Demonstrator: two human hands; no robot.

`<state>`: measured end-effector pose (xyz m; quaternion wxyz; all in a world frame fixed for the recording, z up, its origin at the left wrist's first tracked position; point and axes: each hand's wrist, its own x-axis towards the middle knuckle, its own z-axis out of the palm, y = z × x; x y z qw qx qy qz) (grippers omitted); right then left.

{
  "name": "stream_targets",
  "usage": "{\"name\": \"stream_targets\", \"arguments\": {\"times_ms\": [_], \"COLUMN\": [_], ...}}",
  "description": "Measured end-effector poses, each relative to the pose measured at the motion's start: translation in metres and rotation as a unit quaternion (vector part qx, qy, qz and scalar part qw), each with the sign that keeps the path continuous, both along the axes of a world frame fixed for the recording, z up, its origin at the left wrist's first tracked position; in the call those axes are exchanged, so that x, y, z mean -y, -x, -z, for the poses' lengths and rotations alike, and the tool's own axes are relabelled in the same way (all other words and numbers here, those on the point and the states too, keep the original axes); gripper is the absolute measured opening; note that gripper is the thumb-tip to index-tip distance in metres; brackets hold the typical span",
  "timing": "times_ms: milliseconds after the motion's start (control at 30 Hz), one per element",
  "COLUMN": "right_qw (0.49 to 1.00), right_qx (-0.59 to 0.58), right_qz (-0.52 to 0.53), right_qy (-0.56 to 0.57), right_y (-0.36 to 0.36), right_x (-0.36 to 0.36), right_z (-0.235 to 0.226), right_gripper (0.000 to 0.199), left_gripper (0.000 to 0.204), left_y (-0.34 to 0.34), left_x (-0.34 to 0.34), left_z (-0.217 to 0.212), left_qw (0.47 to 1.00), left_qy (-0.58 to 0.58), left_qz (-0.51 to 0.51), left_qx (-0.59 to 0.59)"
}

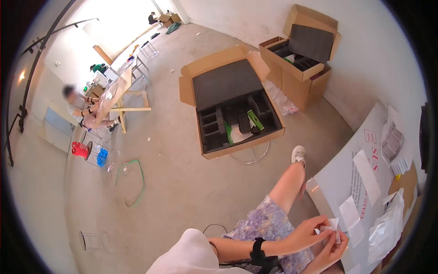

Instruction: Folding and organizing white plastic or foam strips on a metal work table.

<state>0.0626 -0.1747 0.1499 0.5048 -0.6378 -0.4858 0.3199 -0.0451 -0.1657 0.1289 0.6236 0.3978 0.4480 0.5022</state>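
Note:
Over the front edge of a large white box at the lower right, my two hands are close together with a small piece of folded white paper (334, 224) between them. My left hand (306, 235), with a black band on its wrist, pinches the paper from the left. The fingers of my right hand (329, 254) close on its lower part. More strips of white paper (350, 213) lie on the white box (335, 176) beside my hands. Farther right is a crumpled clear plastic bag (387, 223).
Ahead, an open cardboard box (242, 153) with black foam compartments rests on a round stool. Another open box (315, 68) stands on a carton by the wall. A person (75, 102) sits at a wooden table (114, 96) on the left. A green strap (143, 180) lies on the floor.

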Motion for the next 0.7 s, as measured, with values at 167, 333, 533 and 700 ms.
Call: {"name": "stream_targets", "arguments": {"times_ms": [167, 333, 533, 700], "right_qw": [0.995, 0.993, 0.966, 0.979], "right_qx": [0.098, 0.029, -0.247, 0.150], "right_qz": [0.016, -0.106, -0.072, -0.039], "right_qy": [-0.003, 0.039, 0.036, -0.135], "right_y": [0.020, 0.026, 0.054, 0.014], "right_x": [-0.016, -0.047, -0.094, -0.132], "right_z": [-0.008, 0.029, 0.026, 0.053], "right_gripper": [0.024, 0.021, 0.034, 0.038], "left_gripper": [0.018, 0.018, 0.015, 0.017], "left_y": [0.003, 0.031, 0.027, -0.001], "left_x": [-0.013, -0.031, -0.086, -0.132], "left_z": [0.024, 0.020, 0.019, 0.002], "left_qw": [1.000, 0.998, 0.957, 0.955], "left_qy": [-0.012, 0.006, -0.165, -0.190], "left_qz": [-0.013, -0.063, -0.196, -0.180], "left_qx": [0.013, 0.014, -0.138, -0.141]}}
